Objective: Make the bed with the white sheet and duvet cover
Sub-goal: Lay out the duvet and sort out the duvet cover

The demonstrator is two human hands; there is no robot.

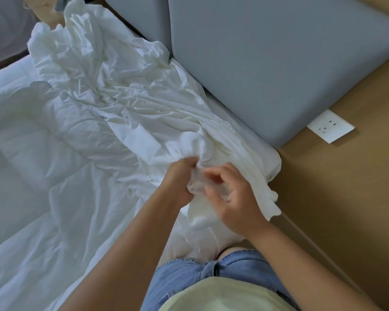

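The bed [252, 133] fills the left and near side, and its white sheet [27, 261] lies fairly flat over the mattress, so I judge that part done. The grey padded headboard [267, 63] runs along the far right. I stand at the bed's near right corner, where the loose cloth ends. A puffy duvet [32, 131] lies on the left, bare as far as I can tell. The crumpled duvet cover [121, 86] trails from the far left down to my hands, with its near end bunched between them. My left hand [180, 182] curls its fingers tight round a fold. My right hand [236, 198] pinches the cloth just beside it, probably hunting for a corner or the opening. The cover is the only container here, and it looks limp and unfilled. A wall socket [330, 126] sits to the right.
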